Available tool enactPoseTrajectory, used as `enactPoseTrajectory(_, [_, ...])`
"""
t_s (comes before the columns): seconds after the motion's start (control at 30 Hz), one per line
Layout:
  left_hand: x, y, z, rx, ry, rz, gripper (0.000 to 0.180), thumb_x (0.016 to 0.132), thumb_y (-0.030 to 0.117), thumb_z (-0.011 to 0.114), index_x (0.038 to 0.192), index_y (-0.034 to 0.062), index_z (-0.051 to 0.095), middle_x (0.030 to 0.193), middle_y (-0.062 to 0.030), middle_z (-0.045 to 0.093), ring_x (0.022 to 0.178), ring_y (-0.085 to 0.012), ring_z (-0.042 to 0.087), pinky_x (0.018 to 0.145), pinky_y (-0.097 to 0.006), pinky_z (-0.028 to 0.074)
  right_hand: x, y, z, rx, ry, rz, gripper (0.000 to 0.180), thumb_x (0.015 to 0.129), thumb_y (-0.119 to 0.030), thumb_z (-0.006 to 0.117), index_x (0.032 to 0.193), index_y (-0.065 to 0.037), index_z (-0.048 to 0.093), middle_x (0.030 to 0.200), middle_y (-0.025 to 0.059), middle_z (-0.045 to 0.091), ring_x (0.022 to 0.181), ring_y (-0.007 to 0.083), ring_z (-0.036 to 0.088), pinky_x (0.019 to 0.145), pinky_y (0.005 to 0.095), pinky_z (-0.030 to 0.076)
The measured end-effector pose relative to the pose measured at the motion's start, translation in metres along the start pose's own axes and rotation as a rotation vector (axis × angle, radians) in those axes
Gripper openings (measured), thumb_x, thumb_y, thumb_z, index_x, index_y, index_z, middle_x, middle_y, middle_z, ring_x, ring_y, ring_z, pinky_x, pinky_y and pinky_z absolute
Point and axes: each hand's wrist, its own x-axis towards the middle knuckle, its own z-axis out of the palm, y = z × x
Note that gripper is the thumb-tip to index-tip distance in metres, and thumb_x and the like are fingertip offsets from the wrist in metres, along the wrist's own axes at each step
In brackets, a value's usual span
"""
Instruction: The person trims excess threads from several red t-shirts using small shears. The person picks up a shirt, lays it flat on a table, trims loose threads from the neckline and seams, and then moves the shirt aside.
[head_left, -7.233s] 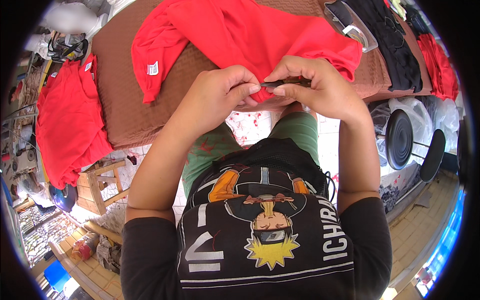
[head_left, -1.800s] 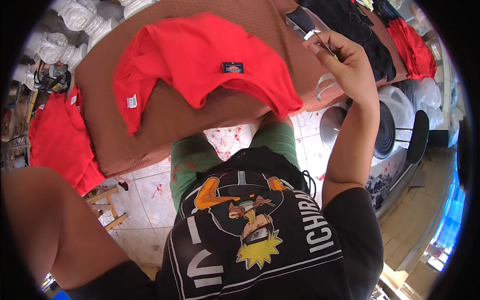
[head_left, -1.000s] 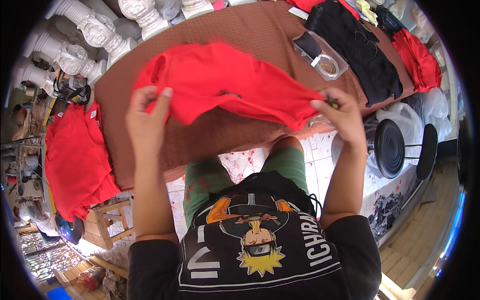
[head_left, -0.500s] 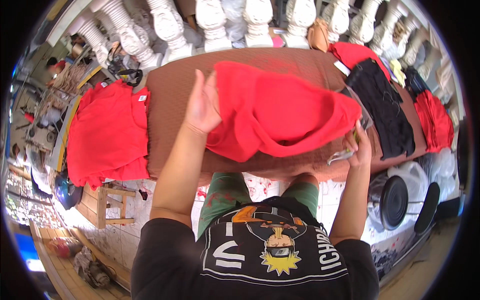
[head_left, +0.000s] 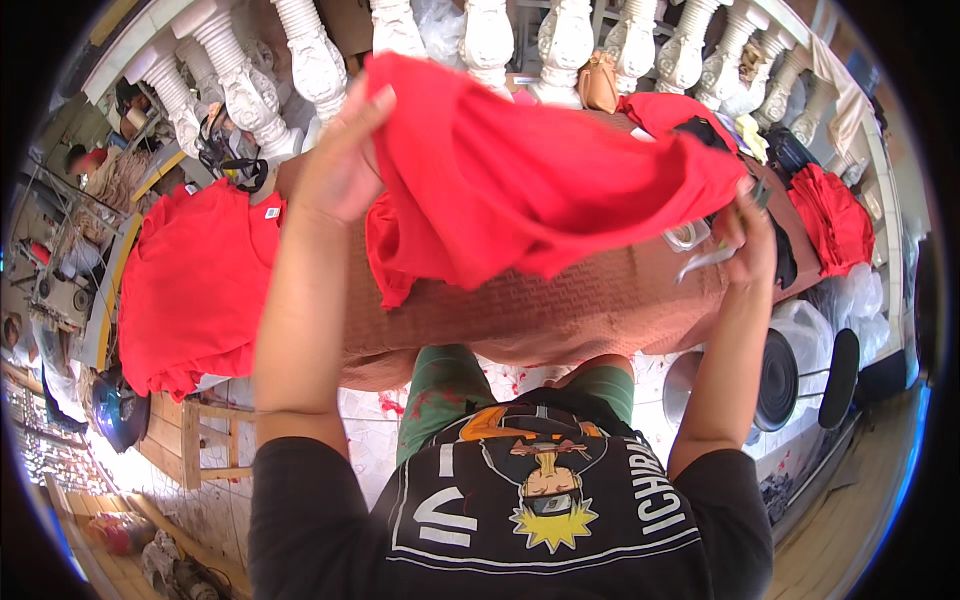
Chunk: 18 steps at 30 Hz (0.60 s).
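I hold a red garment (head_left: 530, 190) up in the air over a brown table (head_left: 590, 305). My left hand (head_left: 340, 160) grips its left edge, raised high. My right hand (head_left: 748, 232) grips its right end and also holds small metal scissors (head_left: 700, 262). The cloth hangs in folds between both hands and hides much of the table behind it.
A pile of red garments (head_left: 195, 285) lies to the left of the table. More red cloth (head_left: 835, 215) and dark cloth (head_left: 785, 255) lie at the right end. White balusters (head_left: 490, 35) stand behind. A round stool (head_left: 790, 375) stands at the lower right.
Both hands have lifted the red garment higher off the table and spread it wider. Earlier only the right hand was near it, and before that both hands worked at its edge.
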Motion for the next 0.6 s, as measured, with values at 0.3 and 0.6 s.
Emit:
enactPoseTrajectory(0.3, [0.019,0.166,0.078,0.498,-0.028,0.453,0.046,0.095,0.022,0.056,0.134,0.0003,0.045,0.122,-0.0096,0.059,0.109,-0.0165,0.058,0.096,-0.029,0.045,0.024,-0.211,0.038,-0.155,-0.099,-0.456,0.023,0.098,-0.023,0.051,0.083,-0.005,0.056,0.066,0.002,0.05,0.056,0.0088,0.047,0.052,0.0235,0.036])
enactPoseTrajectory(0.6, [0.129,0.154,-0.023,0.537,0.239,0.032,0.036,0.091,0.02,0.063,0.123,0.0058,0.056,0.123,-0.0053,0.061,0.113,-0.0164,0.056,0.1,-0.033,0.042,0.097,-0.129,0.163,-0.515,0.069,-0.099,0.026,0.098,-0.012,0.048,0.117,0.005,0.05,0.106,0.0212,0.063,0.096,0.0302,0.066,0.077,0.0414,0.058])
